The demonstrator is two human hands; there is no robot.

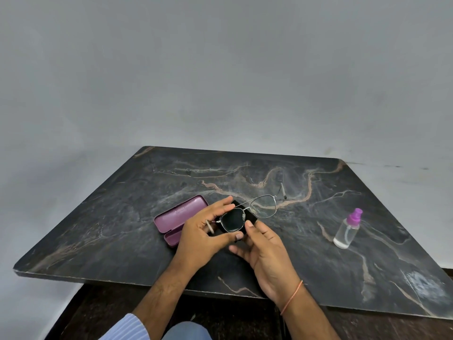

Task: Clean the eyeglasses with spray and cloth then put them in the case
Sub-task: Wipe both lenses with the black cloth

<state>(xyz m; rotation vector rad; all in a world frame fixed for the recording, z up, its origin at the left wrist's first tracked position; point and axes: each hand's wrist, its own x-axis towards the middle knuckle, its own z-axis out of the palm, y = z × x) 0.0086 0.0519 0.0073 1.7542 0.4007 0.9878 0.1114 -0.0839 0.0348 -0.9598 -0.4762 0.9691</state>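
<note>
Glasses (245,212) held above desk (98,229) middle, arms unfolded. Left hand (203,231) pinches frame; right hand (262,244) presses black cloth (247,217) behind lens, fingers curled round it. Wiping step. Next likely: other lens, fold arms, into open case (176,219). Spray (348,229) stands near right edge.

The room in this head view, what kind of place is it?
Probably a plain indoor room: a dark marble-patterned tabletop against a bare grey wall, with a dark floor beneath.

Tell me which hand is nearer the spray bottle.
Right. The right hand, holding the black cloth under the eyeglasses, lies closer to the spray bottle; the left hand sits farther away, by the purple case.
</note>
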